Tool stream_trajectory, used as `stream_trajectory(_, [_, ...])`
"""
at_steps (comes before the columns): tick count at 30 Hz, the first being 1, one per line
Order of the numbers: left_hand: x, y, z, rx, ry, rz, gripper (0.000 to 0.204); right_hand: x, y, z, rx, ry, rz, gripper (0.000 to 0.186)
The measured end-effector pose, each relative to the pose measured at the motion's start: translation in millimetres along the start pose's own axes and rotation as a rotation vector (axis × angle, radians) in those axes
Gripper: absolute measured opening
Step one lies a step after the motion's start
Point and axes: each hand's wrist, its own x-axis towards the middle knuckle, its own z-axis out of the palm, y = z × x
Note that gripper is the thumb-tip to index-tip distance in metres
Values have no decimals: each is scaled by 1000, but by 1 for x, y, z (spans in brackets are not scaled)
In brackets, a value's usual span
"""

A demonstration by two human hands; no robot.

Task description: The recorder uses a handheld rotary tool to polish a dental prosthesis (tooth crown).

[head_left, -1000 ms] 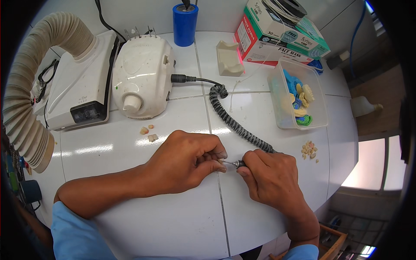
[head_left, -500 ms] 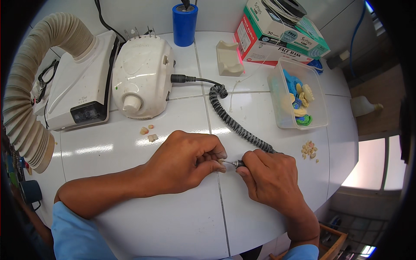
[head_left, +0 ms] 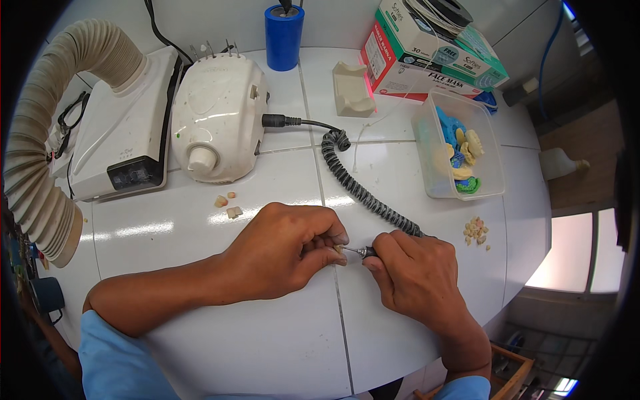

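Left hand (head_left: pixel 293 245) pinches a tiny, half-hidden cream piece (head_left: pixel 339 249); curled right hand (head_left: pixel 419 272) holds a silver-nosed handpiece (head_left: pixel 367 252) toward nine o'clock.

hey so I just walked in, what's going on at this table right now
A person is working with both hands over a white tiled table. The left hand pinches a small pale piece, mostly hidden by the fingers. The right hand grips a slim handpiece, its thin tip pointing at that piece. A coiled cord runs from the white box to behind the right hand. Three loose pieces lie near the box; a larger cluster lies below the clear tub.
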Motion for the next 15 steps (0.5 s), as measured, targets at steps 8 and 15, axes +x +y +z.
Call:
stream_trajectory(8, [-1,0,0,-7,2,3,17,0,0,0,5,6,1,31])
stream_trajectory(15, [-1,-1,1,-4,13,27,18,0,1,-1,6,6,-10,31])
